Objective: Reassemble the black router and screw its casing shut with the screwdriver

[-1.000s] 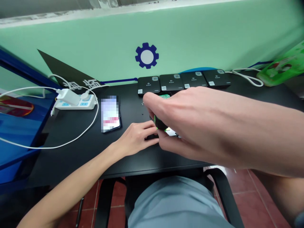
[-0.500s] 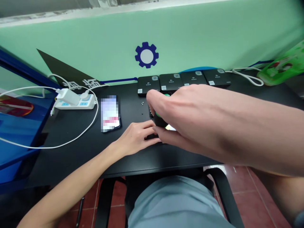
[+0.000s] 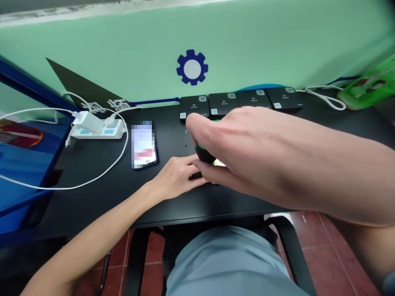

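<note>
My right hand (image 3: 243, 148) is closed around the black and green handle of a screwdriver (image 3: 205, 154), held upright; its tip is hidden behind my hand. Beneath it lies a dark device (image 3: 196, 175), mostly covered by both hands, with a bright patch showing under my right palm. My left hand (image 3: 179, 176) grips the near left part of this device between fingers and thumb. A few tiny screws (image 3: 185, 132) lie on the black table just beyond my left fingers.
Several black boxes (image 3: 194, 107) stand in a row along the green partition. A phone (image 3: 144, 146) with a blurred screen lies left of my hands. Farther left are a white power strip (image 3: 114, 132) and a looping white cable (image 3: 101, 178). A green bag (image 3: 367, 88) sits at right.
My right hand and the screwdriver have shifted slightly left and turned a little. The view has tilted slightly. My left hand keeps its place on the device.
</note>
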A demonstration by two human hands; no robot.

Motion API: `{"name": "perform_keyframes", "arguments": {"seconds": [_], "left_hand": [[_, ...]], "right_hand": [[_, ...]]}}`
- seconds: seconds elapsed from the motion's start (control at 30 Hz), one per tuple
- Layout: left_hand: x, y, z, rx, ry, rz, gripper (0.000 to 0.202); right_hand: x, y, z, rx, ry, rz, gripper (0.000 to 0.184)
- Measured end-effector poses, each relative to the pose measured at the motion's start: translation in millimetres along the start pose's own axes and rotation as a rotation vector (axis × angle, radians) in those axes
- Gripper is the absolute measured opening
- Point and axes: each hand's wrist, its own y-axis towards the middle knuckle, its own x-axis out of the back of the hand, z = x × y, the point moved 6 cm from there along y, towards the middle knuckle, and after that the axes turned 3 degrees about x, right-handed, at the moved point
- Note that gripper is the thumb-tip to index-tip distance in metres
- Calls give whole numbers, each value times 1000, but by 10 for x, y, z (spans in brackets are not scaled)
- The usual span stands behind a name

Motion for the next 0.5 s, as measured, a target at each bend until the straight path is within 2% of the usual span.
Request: {"name": "perform_keyframes", "arguments": {"seconds": [0.17, 0.5], "left_hand": [[-12, -18, 6, 34, 56, 52, 25], [-59, -20, 75, 61, 13, 76, 21]], "right_hand": [[-37, 35, -18, -18, 29, -3, 11], [-59, 46, -16, -27, 78, 0, 12]]}}
